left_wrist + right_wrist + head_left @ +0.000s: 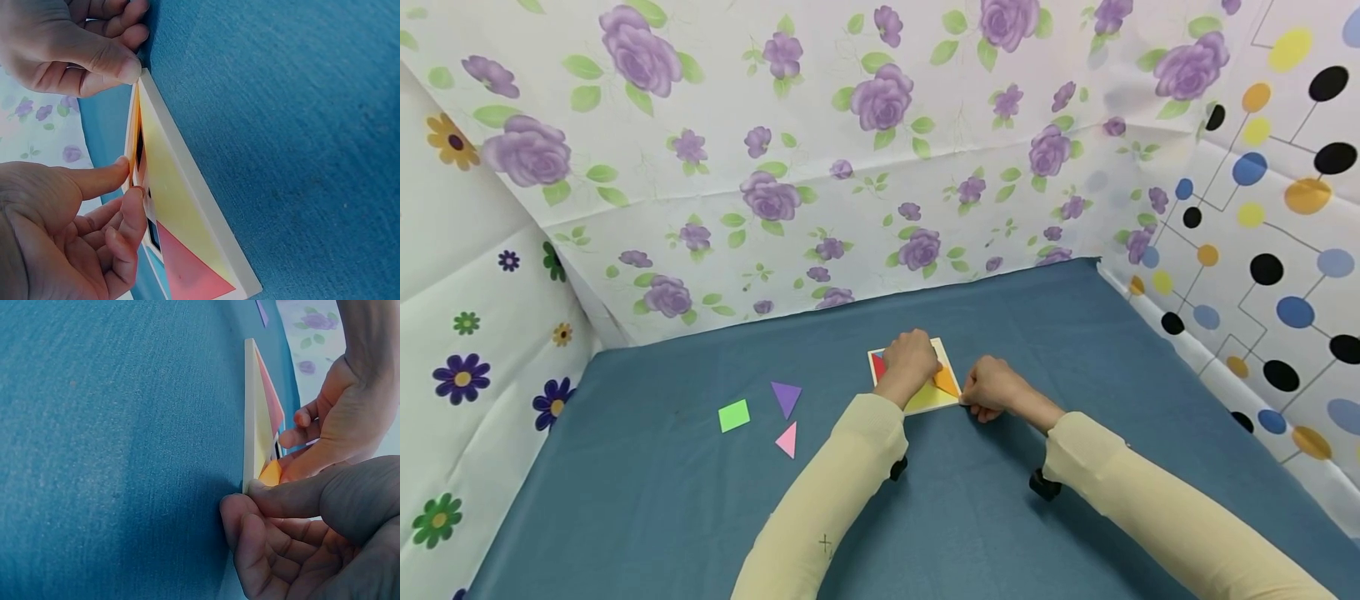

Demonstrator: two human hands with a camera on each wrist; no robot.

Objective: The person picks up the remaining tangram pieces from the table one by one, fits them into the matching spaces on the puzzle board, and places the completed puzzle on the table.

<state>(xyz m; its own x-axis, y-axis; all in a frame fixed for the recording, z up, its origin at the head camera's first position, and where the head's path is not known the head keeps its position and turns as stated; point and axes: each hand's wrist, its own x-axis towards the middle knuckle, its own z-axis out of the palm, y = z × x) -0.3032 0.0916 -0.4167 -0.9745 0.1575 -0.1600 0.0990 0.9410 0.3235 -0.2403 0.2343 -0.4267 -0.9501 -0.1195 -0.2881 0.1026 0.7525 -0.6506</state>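
**Fingers [103, 180] clamp orange piece [270, 474] at tray's edge**

The left hand [912, 360] pinches it between thumb and finger; the right hand [996, 387] grips the tray's [199, 187] corner on the blue-covered counter [647, 483]. A yellow piece [178, 194] and red piece [190, 269] lie inside; purple triangle [787, 397], green piece [734, 416] and pink triangle [787, 440] lie left.

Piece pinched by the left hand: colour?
Orange; the piece shows best in the head view.
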